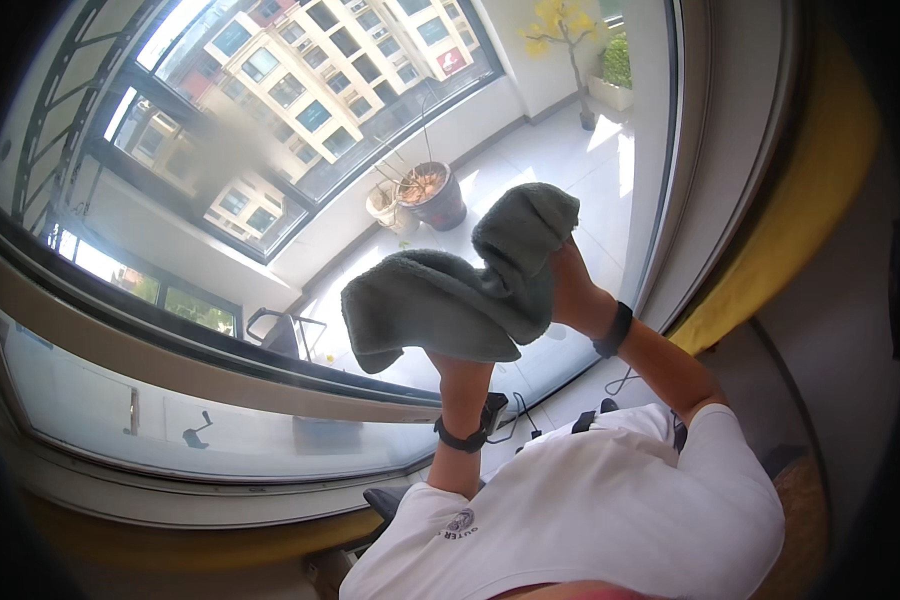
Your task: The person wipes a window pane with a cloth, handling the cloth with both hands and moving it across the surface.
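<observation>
A grey-green towelling cloth (450, 300) is held up in front of me, bunched and folded between my two hands. The cloth covers most of my left hand (461, 367); only its base and the wrist show below the fabric. On the right, my right hand (572, 289) grips the other end of the cloth, its fingers hidden behind the folds. Black bands circle both wrists, the left one (461, 437) and the right one (615, 330). Whether the cloth touches any glass, I cannot tell.
A door frame (232, 394) with a glass panel (270, 439) runs along the left. Beyond stand potted plants (439, 199), a small tree with yellow leaves (574, 60) and a metal-framed chair (281, 334). A yellow curtain (780, 255) hangs at the right. A cable (521, 416) lies near my body.
</observation>
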Action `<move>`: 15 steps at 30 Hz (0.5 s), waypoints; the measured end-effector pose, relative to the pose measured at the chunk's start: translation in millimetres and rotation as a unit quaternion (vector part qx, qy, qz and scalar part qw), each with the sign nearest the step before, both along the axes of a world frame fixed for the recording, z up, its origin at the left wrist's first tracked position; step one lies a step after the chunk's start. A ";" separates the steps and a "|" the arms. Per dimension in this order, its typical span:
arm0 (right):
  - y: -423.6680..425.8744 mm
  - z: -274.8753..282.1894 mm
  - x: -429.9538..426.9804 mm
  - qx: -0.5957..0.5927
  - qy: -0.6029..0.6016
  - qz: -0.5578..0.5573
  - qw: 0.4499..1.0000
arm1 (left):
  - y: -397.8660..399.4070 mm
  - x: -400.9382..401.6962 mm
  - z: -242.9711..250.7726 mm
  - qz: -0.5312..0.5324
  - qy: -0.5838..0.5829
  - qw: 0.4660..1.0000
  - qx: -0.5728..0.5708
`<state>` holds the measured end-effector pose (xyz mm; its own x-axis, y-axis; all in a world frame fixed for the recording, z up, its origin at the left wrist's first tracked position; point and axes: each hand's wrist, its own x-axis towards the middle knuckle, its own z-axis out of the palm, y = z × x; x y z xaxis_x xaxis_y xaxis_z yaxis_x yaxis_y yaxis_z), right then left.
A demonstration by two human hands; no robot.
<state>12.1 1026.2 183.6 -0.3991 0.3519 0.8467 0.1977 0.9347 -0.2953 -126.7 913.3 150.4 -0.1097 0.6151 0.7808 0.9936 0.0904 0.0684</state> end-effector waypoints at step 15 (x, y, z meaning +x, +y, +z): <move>107.7 -73.5 66.1 -0.232 0.118 0.054 0.964 | 115.8 83.2 -42.8 -0.271 -0.532 0.799 0.078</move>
<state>78.2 1133.9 110.1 -0.2703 0.6814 0.6802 -0.0170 0.7030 -0.7110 -43.5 1029.1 107.5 -0.5120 0.7021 0.4950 0.2572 -0.4245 0.8681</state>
